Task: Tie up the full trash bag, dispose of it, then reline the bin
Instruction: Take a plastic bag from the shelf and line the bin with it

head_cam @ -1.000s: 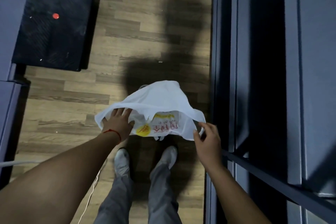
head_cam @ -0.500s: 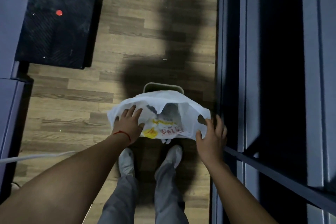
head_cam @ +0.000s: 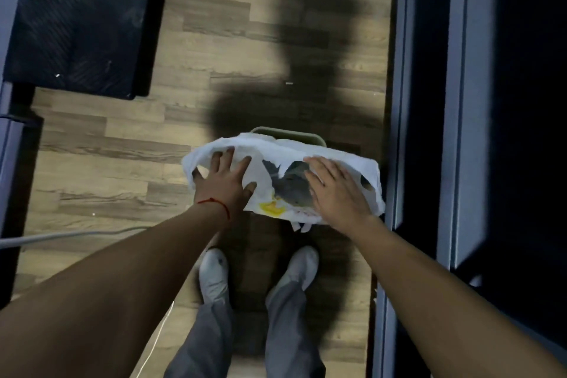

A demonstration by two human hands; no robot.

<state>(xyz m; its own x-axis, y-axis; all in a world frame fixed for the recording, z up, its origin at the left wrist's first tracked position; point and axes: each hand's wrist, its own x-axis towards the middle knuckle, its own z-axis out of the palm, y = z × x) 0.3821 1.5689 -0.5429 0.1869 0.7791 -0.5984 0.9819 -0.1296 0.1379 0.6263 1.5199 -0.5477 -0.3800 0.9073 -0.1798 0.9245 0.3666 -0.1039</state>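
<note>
A white plastic bag (head_cam: pixel 270 147) with yellow and red print lies spread over a small greenish bin (head_cam: pixel 288 133) on the wooden floor; only the bin's far rim shows. My left hand (head_cam: pixel 225 186), with a red thread at the wrist, has its fingers splayed over the bag's left side, the edge draped around the little finger. My right hand (head_cam: pixel 337 192) lies on the bag's right side, its thumb hidden. Between the hands the bag's mouth gapes and shows a dark grey inside.
A dark metal frame (head_cam: pixel 399 101) runs close along the right of the bin. A black mat (head_cam: pixel 76 40) with a red dot lies at the upper left. A pale cable (head_cam: pixel 76 235) crosses the floor at left. My shoes (head_cam: pixel 213 273) stand just behind the bin.
The bag has come down from a raised, billowing shape onto the bin. Both hands moved forward and down with it, the right hand shifting from the edge onto the top.
</note>
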